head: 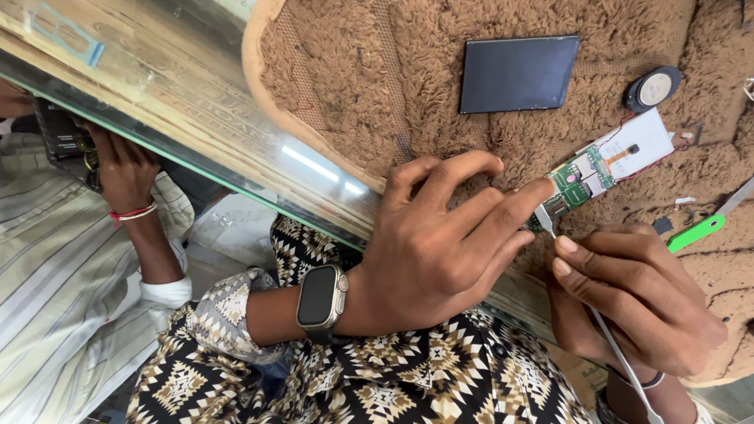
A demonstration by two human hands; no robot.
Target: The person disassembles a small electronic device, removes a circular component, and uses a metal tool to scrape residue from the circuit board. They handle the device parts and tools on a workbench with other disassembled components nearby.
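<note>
The left hand (442,248) lies knuckles up, its wrist bent and the forearm coming out of a rolled, patterned sleeve. Its index finger stretches out straight and presses down at the tip, while the thumb arches above it and the other fingers curl loosely beneath. The right hand (633,300) sits just beside it, the two nearly touching at the fingertips. Its fingers are folded in a tight, pen-like grip, thumb and forefinger pinched together near the front, the knuckles turned toward the left hand. The right wrist drops away toward the body, and both forearms angle in from the lower edge, close together.
</note>
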